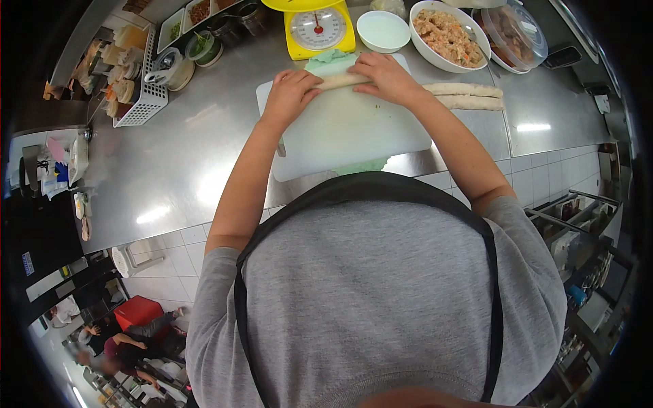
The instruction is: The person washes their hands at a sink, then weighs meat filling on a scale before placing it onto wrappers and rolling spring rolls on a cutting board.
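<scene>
Bright and cool over the middle, lit evenly enough to keep left hand [289, 98] and right hand [386, 77] fairly crisp. Glaring white on the steel counter [177, 136], broadest to the left of the cutting board [326, 132], with narrower streaks farther left and at right. Pale, nearly washed out on that board. Dim along both sides. Strongly bowed as through a fisheye, with straight edges curving and corners falling to black. Smeared and soft around the person [126, 341] at lower left.

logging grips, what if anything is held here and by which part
A pale roll, at both ends: left hand on its left, right hand on its right.
</scene>
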Tool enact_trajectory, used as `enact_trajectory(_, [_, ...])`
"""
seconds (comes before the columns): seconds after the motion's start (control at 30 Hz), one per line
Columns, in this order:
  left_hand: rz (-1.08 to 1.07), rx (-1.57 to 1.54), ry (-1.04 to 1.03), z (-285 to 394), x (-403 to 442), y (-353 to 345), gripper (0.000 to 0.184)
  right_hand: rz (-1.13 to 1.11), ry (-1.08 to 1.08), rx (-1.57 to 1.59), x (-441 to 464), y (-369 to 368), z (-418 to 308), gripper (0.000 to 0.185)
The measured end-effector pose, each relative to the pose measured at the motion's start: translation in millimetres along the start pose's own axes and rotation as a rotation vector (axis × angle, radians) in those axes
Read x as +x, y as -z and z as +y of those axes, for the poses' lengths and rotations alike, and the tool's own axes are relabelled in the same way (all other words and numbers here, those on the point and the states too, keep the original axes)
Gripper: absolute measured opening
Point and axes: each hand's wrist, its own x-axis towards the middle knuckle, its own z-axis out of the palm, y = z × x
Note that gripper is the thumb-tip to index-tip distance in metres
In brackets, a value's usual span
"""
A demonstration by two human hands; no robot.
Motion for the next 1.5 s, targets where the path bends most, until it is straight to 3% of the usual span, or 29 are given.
enact_trajectory(0.1, [-0.094,-0.089,0.104,-3,4,2,0.023,0.094,0.05,-0.006,2,-4,-1,0.028])
enact_trajectory(0.17, [-0.086,-0.087,0.095,-1,6,3,0.024,-0.009,0.017,0.026,6,-5,2,0.028])
enact_trajectory(0.63, [-0.131,-0.254,0.097,42,-41,13,0.022,-0.118,-0.037,0.22,-44,2,-39,0.024])
enact_trajectory(0.73, [-0.117,-0.28,0.131,48,-44,15,0.023,-0.074,-0.05,0.141,-53,0,-50,0.029])
enact_trajectory(0.8, [-0.155,-0.366,0.24,45,-42,11,0.025,0.165,-0.043,0.01,-54,-5,-58,0.034])
enact_trajectory(0.83, [-0.153,-0.367,0.24,45,-42,11,0.025,0.165,-0.041,0.01,-55,-5,-62,0.034])
enact_trajectory(1.03, [-0.029,-0.14,0.176,61,-45,5,0.033,0.096,-0.057,-0.038,-57,-15,-63,0.034])
enact_trajectory(1.1, [0.09,-0.049,0.129,77,-49,-6,0.044,0.139,-0.046,-0.034,-56,-19,-61,0.037])
enact_trajectory(1.13, [-0.002,-0.011,0.188,86,-53,-11,0.057,0.139,-0.046,-0.034,-55,-19,-61,0.037])
enact_trajectory(1.23, [0.001,0.039,0.224,90,-55,-23,0.064,0.105,-0.079,-0.04,-53,-22,-60,0.035])
enact_trajectory(1.5, [-0.023,0.068,0.188,65,-34,-16,0.061,0.147,-0.051,-0.103,-38,-21,-44,0.037])
